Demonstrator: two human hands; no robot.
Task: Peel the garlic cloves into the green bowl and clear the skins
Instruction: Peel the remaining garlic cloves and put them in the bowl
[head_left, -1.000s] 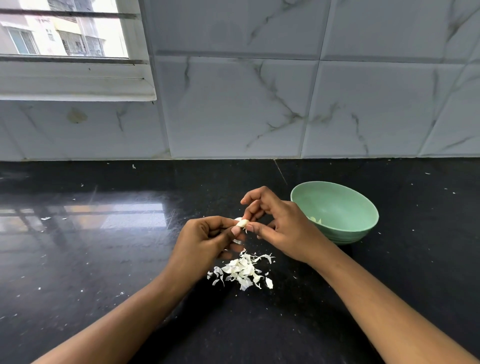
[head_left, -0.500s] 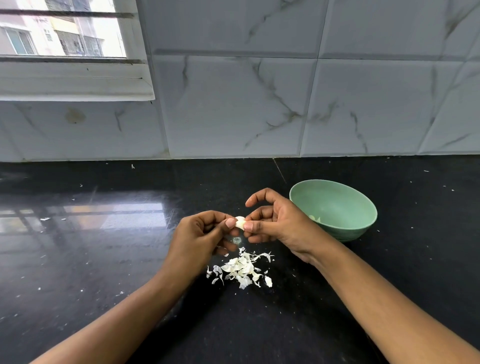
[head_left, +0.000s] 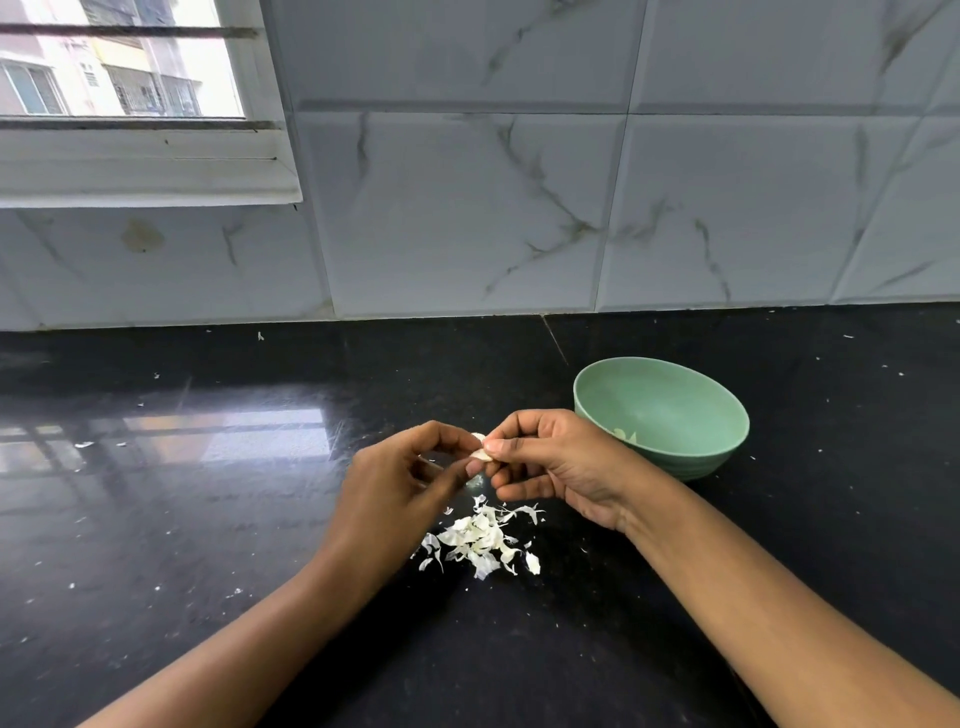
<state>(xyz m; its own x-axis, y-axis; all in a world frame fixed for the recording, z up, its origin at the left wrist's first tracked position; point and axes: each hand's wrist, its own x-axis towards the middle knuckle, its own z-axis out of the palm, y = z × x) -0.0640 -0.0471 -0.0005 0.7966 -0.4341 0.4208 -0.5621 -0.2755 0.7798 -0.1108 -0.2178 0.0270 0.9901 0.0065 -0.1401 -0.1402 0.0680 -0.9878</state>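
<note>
A small pale garlic clove (head_left: 479, 450) is held above the black counter between both hands. My left hand (head_left: 400, 486) pinches its left end with curled fingers. My right hand (head_left: 556, 465) pinches its right end with thumb and forefinger. Right below the hands lies a pile of white garlic skins (head_left: 480, 540). The green bowl (head_left: 675, 410) stands just right of my right hand, with a few peeled pieces (head_left: 625, 435) at its bottom, partly hidden by my hand.
The glossy black counter (head_left: 208, 519) carries small white flecks scattered about. A marble-tiled wall (head_left: 519, 208) runs along the back, and a window (head_left: 119, 93) sits at the upper left.
Both hands have stayed at the same spot over the skins, working the clove. My right forefinger has curled down from its raised position onto the clove.
</note>
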